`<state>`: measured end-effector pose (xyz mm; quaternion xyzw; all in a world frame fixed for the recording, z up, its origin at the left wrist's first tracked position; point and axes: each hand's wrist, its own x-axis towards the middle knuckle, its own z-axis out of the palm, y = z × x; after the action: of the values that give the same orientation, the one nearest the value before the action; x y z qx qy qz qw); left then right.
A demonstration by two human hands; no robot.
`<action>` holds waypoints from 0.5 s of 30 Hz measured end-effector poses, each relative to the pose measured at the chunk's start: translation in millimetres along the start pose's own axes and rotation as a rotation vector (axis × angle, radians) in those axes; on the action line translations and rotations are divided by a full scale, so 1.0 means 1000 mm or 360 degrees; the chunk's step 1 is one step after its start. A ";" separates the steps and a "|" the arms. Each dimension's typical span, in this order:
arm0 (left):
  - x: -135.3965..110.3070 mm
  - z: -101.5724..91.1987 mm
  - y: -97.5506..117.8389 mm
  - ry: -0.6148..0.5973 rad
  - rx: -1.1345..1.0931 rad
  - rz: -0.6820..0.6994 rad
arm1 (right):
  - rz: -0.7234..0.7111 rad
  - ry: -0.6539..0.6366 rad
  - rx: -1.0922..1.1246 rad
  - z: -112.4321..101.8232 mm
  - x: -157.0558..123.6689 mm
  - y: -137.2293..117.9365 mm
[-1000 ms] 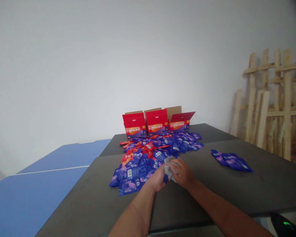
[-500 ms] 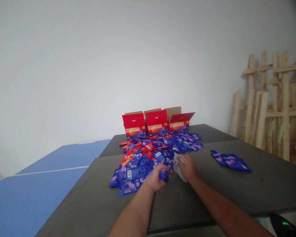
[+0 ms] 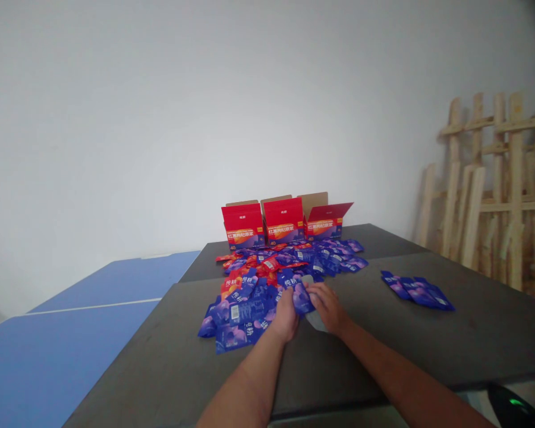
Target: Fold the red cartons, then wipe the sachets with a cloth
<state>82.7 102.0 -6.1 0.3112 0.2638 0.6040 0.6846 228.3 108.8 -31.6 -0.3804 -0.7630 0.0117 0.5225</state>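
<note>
My left hand (image 3: 286,318) is closed on the left edge of a purple foil pouch (image 3: 301,299), held tilted just above the table with its printed front up. My right hand (image 3: 330,309) grips a pale grey cloth (image 3: 315,321) at the pouch's right side. Part of the cloth is hidden behind the pouch and fingers. Left of my hands lies a loose heap of purple pouches (image 3: 249,312). Red pouches (image 3: 271,263) are mixed with more purple ones farther back.
Three open red cartons, the left (image 3: 244,229), middle (image 3: 284,224) and right (image 3: 324,227), stand behind the heap. Several purple pouches (image 3: 421,293) overlap at the right of the dark table (image 3: 160,351). A blue table (image 3: 93,333) adjoins on the left; wooden frames (image 3: 515,196) lean at right.
The pouch has been turned so its printed front shows, and moved slightly up. My right hand has come left, bringing the cloth against the pouch.
</note>
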 end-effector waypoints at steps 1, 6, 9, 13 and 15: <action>-0.001 -0.001 -0.003 -0.0004 0.0061 0.0065 | 0.0062 -0.0017 0.0082 0.000 0.001 0.003; -0.007 -0.006 -0.007 -0.0133 0.0228 0.0208 | 0.0475 -0.0125 0.0571 -0.004 0.005 0.018; -0.011 -0.005 -0.005 -0.0243 0.0411 0.0261 | 0.0714 -0.0229 0.0814 -0.009 0.005 0.022; -0.013 -0.002 -0.004 -0.0369 0.0677 0.0219 | 0.0975 -0.0073 0.0917 -0.021 0.012 0.033; -0.013 -0.002 -0.004 -0.0409 0.0814 0.0187 | 0.1145 0.0218 0.0584 -0.034 0.019 0.045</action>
<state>82.3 89.2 -10.1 0.5623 0.3002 0.5121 0.5757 278.0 139.4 -19.7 -0.5234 -0.5301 0.3042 0.5937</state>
